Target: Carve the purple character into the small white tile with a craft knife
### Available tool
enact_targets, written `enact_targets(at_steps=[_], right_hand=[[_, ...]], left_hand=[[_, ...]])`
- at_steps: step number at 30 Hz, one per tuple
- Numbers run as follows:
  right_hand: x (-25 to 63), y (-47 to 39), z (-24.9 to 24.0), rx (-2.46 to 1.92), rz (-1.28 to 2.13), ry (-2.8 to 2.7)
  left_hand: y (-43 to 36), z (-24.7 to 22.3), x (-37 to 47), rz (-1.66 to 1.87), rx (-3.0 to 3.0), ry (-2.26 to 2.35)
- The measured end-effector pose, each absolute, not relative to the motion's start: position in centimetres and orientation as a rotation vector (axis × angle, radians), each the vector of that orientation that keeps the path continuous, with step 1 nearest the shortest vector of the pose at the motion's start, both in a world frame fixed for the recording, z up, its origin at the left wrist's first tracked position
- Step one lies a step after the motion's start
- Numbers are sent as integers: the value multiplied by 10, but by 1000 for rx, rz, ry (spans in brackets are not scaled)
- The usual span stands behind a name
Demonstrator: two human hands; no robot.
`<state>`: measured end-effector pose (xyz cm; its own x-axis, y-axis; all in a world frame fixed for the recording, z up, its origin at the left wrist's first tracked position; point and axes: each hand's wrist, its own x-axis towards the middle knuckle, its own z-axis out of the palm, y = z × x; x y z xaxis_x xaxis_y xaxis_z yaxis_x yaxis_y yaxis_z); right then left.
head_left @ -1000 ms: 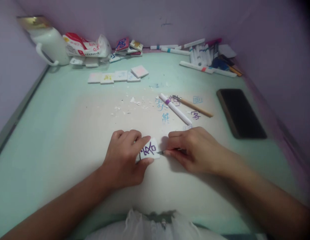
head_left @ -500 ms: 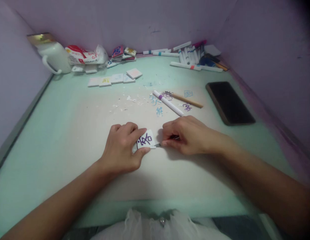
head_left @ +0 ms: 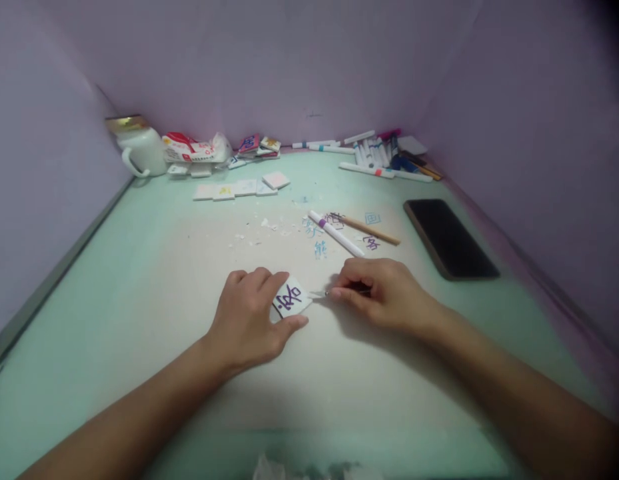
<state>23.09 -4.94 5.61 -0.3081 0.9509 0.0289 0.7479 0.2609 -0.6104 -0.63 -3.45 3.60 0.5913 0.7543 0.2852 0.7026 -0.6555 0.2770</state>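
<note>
A small white block [head_left: 292, 298] with a purple written character lies on the pale table, gripped at its edges between the thumb and fingers of my left hand [head_left: 252, 317]. My right hand [head_left: 376, 290] is closed around a thin knife [head_left: 319, 294], whose blade points left at the block's right corner. Most of the knife's handle is hidden in my palm. Just beyond my right hand rest a white marker with a purple band [head_left: 336, 235] and a wooden stick [head_left: 372, 230], near characters drawn on the tabletop.
White scraps [head_left: 272, 225] lie beyond the block. Farther back are several white tiles [head_left: 245, 187], a white mug [head_left: 144, 152], a red and white packet [head_left: 194, 148] and a pile of markers [head_left: 374, 153]. A dark phone [head_left: 452, 239] is at the right.
The view has tilted upward, so the table items appear lower. The block is turned, with a corner now facing right. The knife has shifted slightly, and its blade shows more.
</note>
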Motion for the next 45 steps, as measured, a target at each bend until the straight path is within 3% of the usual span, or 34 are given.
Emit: enact_targets(at_steps=[9, 19, 32, 45], right_hand=[[223, -60, 40, -1627, 308, -2155], [215, -63, 30, -1463, 287, -2059], [207, -62, 27, -1445, 96, -2086], [208, -65, 29, -1407, 111, -2138]], left_hand=[[-44, 34, -13, 599, 2640, 1205], [-43, 30, -10, 744, 2633, 1154], [-44, 29, -9, 739, 2608, 1153], [-42, 31, -7, 732, 2594, 1174]])
